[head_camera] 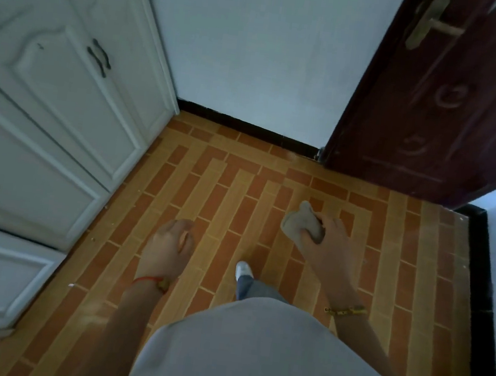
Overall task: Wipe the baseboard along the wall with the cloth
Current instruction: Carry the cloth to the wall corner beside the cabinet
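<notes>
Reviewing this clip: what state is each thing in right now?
Crumpled grey cloth: gripped, held above the floor.
Right hand: grips the cloth.
Left hand: holds nothing, fingers loosely curled.
Black baseboard: untouched.
Dark red wooden door: open.
White cabinet doors: closed.

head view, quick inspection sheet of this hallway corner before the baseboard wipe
surface: orange and tan brick-pattern tile floor, small pale specks near the cabinet edge
job's things: crumpled grey cloth held above the floor; black baseboard along the white wall, not yet touched
clutter: nothing seen beyond the specks
hands: right hand grips the cloth; left hand loosely curled, holding nothing
cables: nothing seen
surroundings: white panelled cabinet left, dark red door right
</notes>
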`<state>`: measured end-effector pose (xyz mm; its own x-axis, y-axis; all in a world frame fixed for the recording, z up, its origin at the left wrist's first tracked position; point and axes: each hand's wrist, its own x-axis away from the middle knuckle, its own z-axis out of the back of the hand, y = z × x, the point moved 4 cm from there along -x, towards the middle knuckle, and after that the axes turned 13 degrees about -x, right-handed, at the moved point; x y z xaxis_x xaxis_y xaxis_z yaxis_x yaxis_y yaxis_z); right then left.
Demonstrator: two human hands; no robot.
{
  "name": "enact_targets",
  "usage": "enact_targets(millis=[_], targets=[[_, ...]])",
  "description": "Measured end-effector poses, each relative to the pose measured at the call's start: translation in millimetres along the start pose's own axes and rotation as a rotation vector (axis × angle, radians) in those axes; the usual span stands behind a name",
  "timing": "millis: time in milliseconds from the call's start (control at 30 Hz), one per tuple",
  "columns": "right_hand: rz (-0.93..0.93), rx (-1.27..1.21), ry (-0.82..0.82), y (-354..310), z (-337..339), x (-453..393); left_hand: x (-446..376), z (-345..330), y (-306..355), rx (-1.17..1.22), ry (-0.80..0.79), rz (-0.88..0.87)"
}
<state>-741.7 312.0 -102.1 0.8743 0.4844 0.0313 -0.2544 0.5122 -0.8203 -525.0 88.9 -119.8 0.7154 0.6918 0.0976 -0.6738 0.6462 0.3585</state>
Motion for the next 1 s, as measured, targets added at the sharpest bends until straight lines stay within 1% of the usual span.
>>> enact_targets(millis=[167, 300, 400, 500, 567, 700, 800, 933, 1000], targets=[[0.090, -0.037, -0.084, -45, -33, -121, -89, 29, -6, 0.006, 0.067, 0.089], [0.166, -0.044, -0.156, -91, -70, -199, -144, 47, -29, 0.030, 0.109, 0.172], [0.208, -0.041, -0.187, -110, -95, -234, -164, 52, -46, 0.045, 0.111, 0.222], [0.204, -0.040, -0.247, -124, -133, -269, -193, 54, -75, 0.063, 0.098, 0.309], [0.198, -0.040, -0.253, -133, -161, -291, -217, 57, -96, 0.091, 0.088, 0.339], [0.209, -0.029, -0.251, -154, -218, -337, -280, 70, -146, 0.093, 0.077, 0.367], [0.207, -0.046, -0.264, -185, -262, -376, -337, 91, -188, 0.072, 0.068, 0.346], [0.214, -0.052, -0.198, -233, -314, -423, -410, 131, -234, 0.066, 0.087, 0.304], [0.216, -0.067, -0.173, -252, -336, -446, -446, 149, -253, 0.066, 0.070, 0.276]])
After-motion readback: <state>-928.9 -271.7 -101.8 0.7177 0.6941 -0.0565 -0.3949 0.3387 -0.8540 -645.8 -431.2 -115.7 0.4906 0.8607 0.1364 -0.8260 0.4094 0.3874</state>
